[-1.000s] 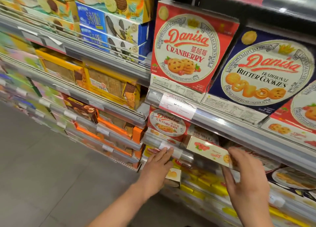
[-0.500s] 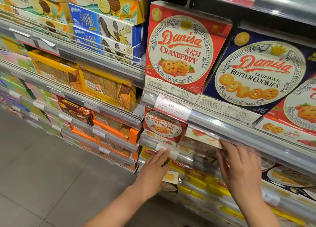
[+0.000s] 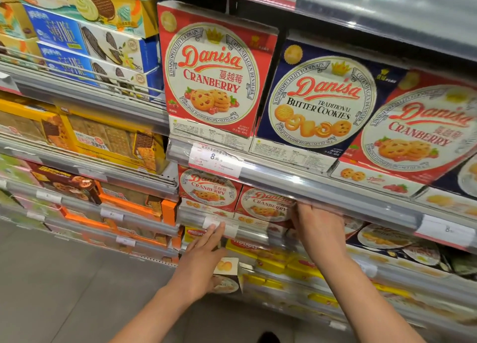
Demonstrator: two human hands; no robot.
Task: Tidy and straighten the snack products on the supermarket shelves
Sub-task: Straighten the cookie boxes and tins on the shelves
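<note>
Two red Danisa Cranberry boxes stand side by side on the second shelf: the left box (image 3: 207, 191) and the right box (image 3: 265, 206), both upright and facing out. My right hand (image 3: 318, 229) grips the right edge of the right box under the shelf rail (image 3: 322, 187). My left hand (image 3: 204, 257) lies flat with fingers stretched, fingertips touching the lower rail's price strip (image 3: 216, 224) just below the left box. It holds nothing. On the shelf above stand a large red Cranberry box (image 3: 214, 71) and a blue Butter Cookies box (image 3: 317, 97).
Yellow boxes (image 3: 278, 262) fill the shelf below my hands, and a small cream box (image 3: 227, 273) juts out there. Left bay holds yellow (image 3: 103, 136), orange (image 3: 134, 206) and blue (image 3: 85, 48) biscuit boxes. Grey floor (image 3: 64, 291) lies at lower left.
The right-hand Cranberry box has gone from lying tilted with its white side out to standing upright, face forward, beside the left one. My right hand moved up and in with it.
</note>
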